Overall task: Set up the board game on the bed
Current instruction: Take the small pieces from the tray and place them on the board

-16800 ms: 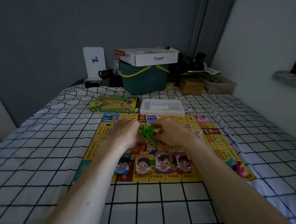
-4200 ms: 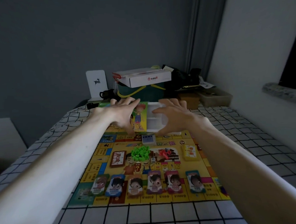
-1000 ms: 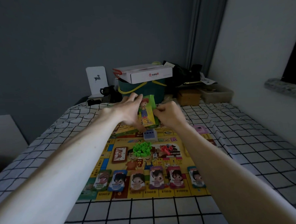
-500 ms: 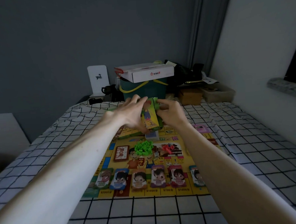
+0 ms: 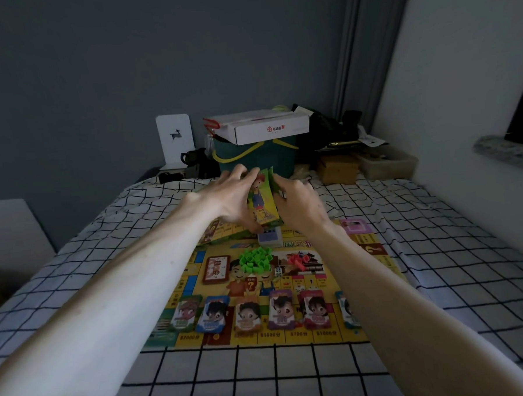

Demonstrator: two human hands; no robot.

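Observation:
The yellow game board lies flat on the checked bed. Above its far edge both hands hold the green game box upright on end. My left hand grips its left side and my right hand grips its right side. On the board lie a heap of green houses, several red pieces, white dice, a card deck, a small blue-and-white card stack and a row of character cards along the near edge.
At the head of the bed stand a dark green bin topped by a white carton, a white deer bookend, a brown box and a clutter tray. A white wall runs along the right.
The box is lifted slightly higher and turned more upright between my hands than half a second ago. The white tray insert seen earlier is out of sight.

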